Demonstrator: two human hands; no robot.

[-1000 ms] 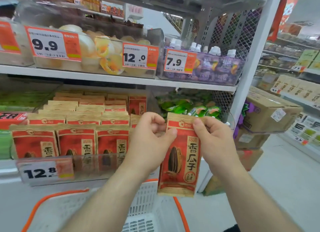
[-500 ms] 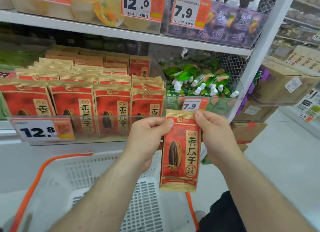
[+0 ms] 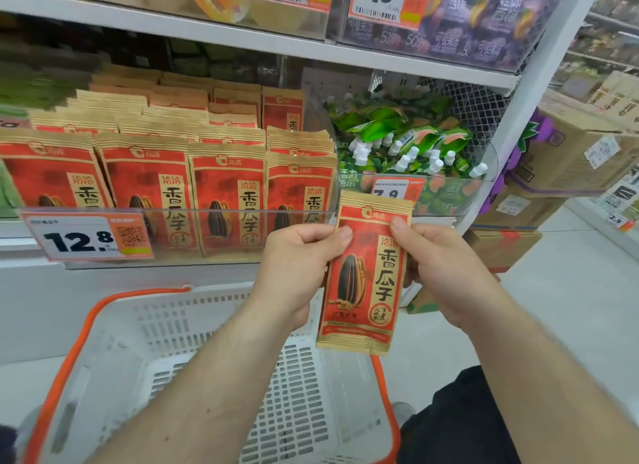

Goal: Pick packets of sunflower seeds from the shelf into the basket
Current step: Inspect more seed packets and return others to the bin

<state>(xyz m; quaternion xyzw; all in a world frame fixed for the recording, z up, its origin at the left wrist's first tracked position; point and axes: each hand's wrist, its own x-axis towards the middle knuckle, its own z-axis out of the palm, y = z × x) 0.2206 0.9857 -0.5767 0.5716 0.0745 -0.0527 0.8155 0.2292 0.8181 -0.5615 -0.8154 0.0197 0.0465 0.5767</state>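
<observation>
Lower now than a moment ago, the packet of sunflower seeds [image 3: 364, 277] hangs upright in front of me, out past the clear front rail of the shelf [image 3: 193, 235] and above the far right corner of the basket [image 3: 114, 342]. Both my hands have come down with it, and more of the basket shows beneath my arms than before.

My left hand [image 3: 294, 266] pinches the packet's upper left edge: the thumb lies across the red front just under the tan top band, and the other fingers curl behind, out of sight. My right hand [image 3: 446, 270] grips the upper right edge the same way, thumb tip pressed on the front near the top corner, fingers wrapped round the back. So the packet sits between my two thumbs, its top band standing above them and its lower half hanging free below my hands, touching nothing.

Behind, the remaining packets [image 3: 224, 190] stand in rows on the shelf behind the rail, with a 12.8 price tag [image 3: 86, 238] clipped at the left. Green pouches with white caps [image 3: 408, 145] fill the bin to the right. The basket is white mesh with an orange rim.
</observation>
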